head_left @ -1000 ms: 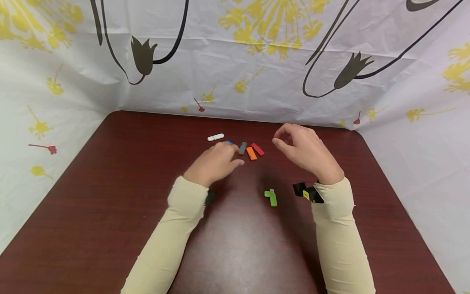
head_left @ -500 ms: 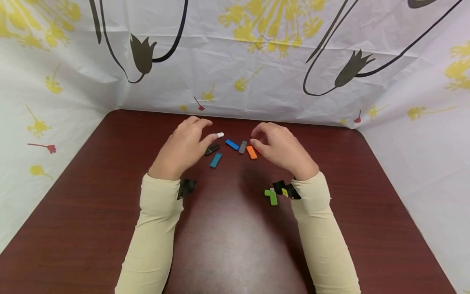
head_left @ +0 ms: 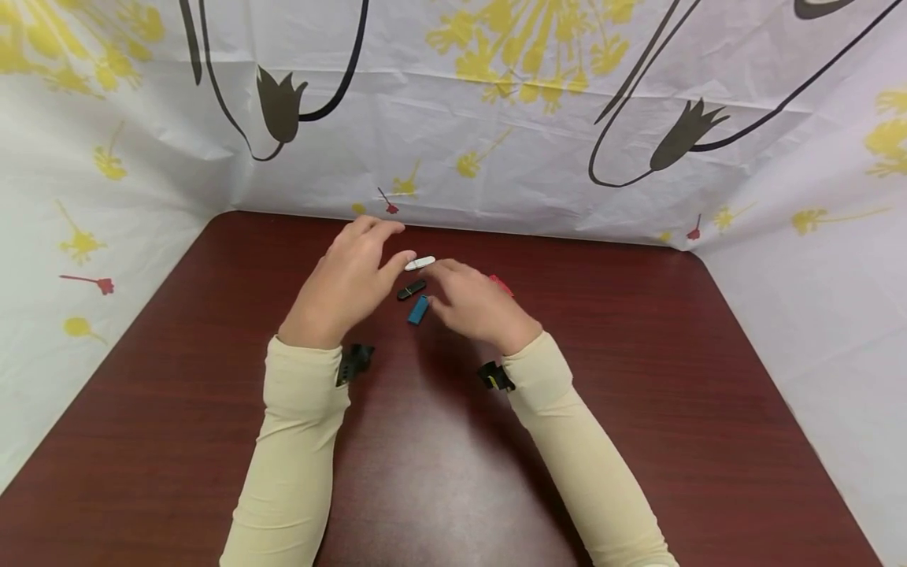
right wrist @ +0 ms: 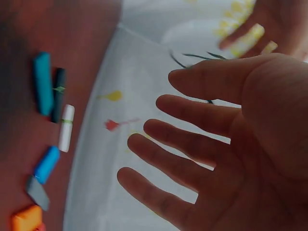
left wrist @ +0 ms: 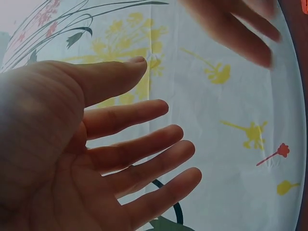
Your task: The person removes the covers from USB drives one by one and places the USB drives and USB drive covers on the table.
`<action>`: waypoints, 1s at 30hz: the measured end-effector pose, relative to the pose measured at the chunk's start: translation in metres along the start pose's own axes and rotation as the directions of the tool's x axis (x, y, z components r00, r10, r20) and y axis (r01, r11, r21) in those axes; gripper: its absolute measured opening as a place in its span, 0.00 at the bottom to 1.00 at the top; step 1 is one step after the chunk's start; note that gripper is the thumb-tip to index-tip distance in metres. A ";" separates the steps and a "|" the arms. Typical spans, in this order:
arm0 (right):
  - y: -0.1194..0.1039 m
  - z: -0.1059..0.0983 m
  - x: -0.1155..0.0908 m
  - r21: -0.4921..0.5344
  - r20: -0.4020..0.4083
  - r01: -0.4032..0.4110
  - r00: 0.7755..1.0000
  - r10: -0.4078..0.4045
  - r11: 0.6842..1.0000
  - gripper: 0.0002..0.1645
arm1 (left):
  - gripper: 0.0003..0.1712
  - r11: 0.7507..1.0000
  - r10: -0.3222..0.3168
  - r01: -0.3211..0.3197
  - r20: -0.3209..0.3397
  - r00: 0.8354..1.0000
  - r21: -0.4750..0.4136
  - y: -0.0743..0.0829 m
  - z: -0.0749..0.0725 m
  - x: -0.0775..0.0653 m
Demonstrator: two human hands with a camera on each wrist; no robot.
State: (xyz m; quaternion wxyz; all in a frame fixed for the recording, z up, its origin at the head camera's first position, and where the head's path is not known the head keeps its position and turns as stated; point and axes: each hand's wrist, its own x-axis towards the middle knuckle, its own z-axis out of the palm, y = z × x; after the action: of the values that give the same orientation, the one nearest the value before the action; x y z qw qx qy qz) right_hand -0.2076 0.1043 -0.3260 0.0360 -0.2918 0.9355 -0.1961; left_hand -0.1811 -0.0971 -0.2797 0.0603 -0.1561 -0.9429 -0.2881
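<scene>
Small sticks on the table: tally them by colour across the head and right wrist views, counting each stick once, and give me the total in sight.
Teal stick: 1
Black stick: 1
White stick: 1
Blue stick: 1
Grey stick: 1
Orange stick: 1
Red stick: 1
Total in sight: 7

A screened-off table station; whether it sits in a home, office or lab cannot be told. White sheeting (head_left: 538, 169), printed with yellow, red and dark flowers, rises along 3 edges of the reddish-brown table (head_left: 177, 370), the far, left and right, and surrounds its 2 rounded far corners like a booth.
</scene>
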 end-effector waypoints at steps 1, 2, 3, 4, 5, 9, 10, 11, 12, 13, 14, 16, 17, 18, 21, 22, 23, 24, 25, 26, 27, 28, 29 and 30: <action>0.001 0.005 0.003 -0.010 0.025 0.011 1.000 -0.011 1.000 0.26 | 0.28 1.000 0.000 0.000 0.003 1.000 0.001 0.000 0.001 0.000; 0.001 0.010 0.005 -0.012 0.055 0.014 0.998 -0.014 1.000 0.27 | 0.28 1.000 0.000 0.000 0.004 1.000 0.002 0.000 0.001 0.000; 0.002 0.014 0.007 -0.015 0.086 0.018 0.996 -0.016 1.000 0.28 | 0.28 1.000 0.001 -0.001 0.007 1.000 0.002 0.001 0.002 0.000; 0.003 0.019 0.009 -0.017 0.118 0.012 0.993 -0.010 1.000 0.28 | 0.28 1.000 0.001 -0.001 0.009 1.000 0.001 0.001 0.002 0.000; 0.004 0.024 0.011 -0.019 0.153 0.001 0.988 0.002 1.000 0.29 | 0.28 1.000 0.002 -0.002 0.009 1.000 0.001 0.001 0.002 0.000; 0.007 0.039 0.016 -0.023 0.270 -0.064 0.961 0.068 0.998 0.33 | 0.28 1.000 0.006 -0.006 0.009 1.000 0.007 0.003 0.003 0.000; 0.007 0.042 0.016 -0.029 0.290 -0.080 0.953 0.086 0.996 0.34 | 0.28 1.000 0.006 -0.006 0.007 1.000 0.009 0.003 0.003 0.000; 0.008 0.045 0.017 -0.037 0.305 -0.093 0.947 0.100 0.995 0.34 | 0.28 1.000 0.005 -0.005 0.007 1.000 0.011 0.003 0.003 0.000; 0.008 0.048 0.017 -0.045 0.316 -0.104 0.942 0.113 0.994 0.35 | 0.28 1.000 0.004 -0.004 0.009 1.000 0.011 0.003 0.003 0.000; 0.009 0.051 0.018 -0.055 0.325 -0.111 0.938 0.123 0.992 0.36 | 0.28 1.000 0.002 -0.002 0.012 1.000 0.011 0.004 0.004 0.000; 0.009 0.054 0.018 -0.064 0.331 -0.116 0.934 0.131 0.991 0.36 | 0.28 1.000 0.000 0.000 0.017 1.000 0.011 0.004 0.004 -0.001; 0.010 0.057 0.019 -0.081 0.337 -0.121 0.931 0.141 0.989 0.37 | 0.28 1.000 -0.003 0.003 0.024 1.000 0.011 0.004 0.004 -0.001; 0.010 0.059 0.020 -0.088 0.340 -0.124 0.929 0.146 0.988 0.38 | 0.28 1.000 -0.004 0.003 0.029 1.000 0.011 0.004 0.004 -0.001; 0.010 0.060 0.020 -0.094 0.342 -0.127 0.927 0.152 0.987 0.38 | 0.28 1.000 -0.004 0.004 0.034 0.999 0.010 0.004 0.004 -0.001; 0.011 0.061 0.021 -0.114 0.353 -0.141 0.920 0.172 0.983 0.39 | 0.28 1.000 -0.004 0.003 0.041 0.999 0.012 0.005 0.004 0.000; 0.012 0.061 0.021 -0.118 0.356 -0.146 0.917 0.180 0.982 0.39 | 0.28 1.000 -0.004 0.003 0.042 0.999 0.012 0.005 0.005 0.000; 0.012 0.060 0.021 -0.124 0.358 -0.150 0.915 0.185 0.981 0.39 | 0.28 1.000 -0.005 0.004 0.042 0.999 0.012 0.005 0.005 0.000; 0.012 0.060 0.021 -0.127 0.357 -0.156 0.914 0.191 0.980 0.38 | 0.28 1.000 -0.006 0.005 0.043 0.999 0.014 0.005 0.005 0.000; 0.012 0.059 0.021 -0.131 0.356 -0.158 0.914 0.195 0.979 0.38 | 0.29 1.000 -0.006 0.006 0.042 0.999 0.015 0.005 0.005 0.000; 0.013 0.058 0.021 -0.134 0.351 -0.158 0.916 0.196 0.978 0.37 | 0.29 1.000 -0.007 0.006 0.043 0.999 0.015 0.005 0.005 0.000; 0.013 0.057 0.020 -0.140 0.341 -0.152 0.920 0.192 0.978 0.35 | 0.29 1.000 -0.007 0.007 0.043 0.999 0.015 0.005 0.005 0.000; 0.013 0.056 0.020 -0.149 0.328 -0.142 0.926 0.185 0.979 0.34 | 0.29 1.000 -0.008 0.007 0.044 0.999 0.015 0.005 0.005 0.000; 0.013 0.055 0.019 -0.159 0.312 -0.129 0.934 0.174 0.979 0.32 | 0.29 1.000 -0.008 0.008 0.043 0.999 0.015 0.005 0.005 0.000; 0.014 0.054 0.019 -0.168 0.294 -0.116 0.942 0.162 0.979 0.30 | 0.29 1.000 -0.009 0.008 0.044 0.999 0.014 0.005 0.005 0.000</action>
State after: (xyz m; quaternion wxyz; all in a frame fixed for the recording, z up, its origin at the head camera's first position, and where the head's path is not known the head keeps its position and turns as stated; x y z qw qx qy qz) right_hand -0.2207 0.0855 -0.3797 0.1725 -0.2536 0.9488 -0.0752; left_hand -0.1792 -0.0903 -0.2817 0.0395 -0.1580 -0.9466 -0.2783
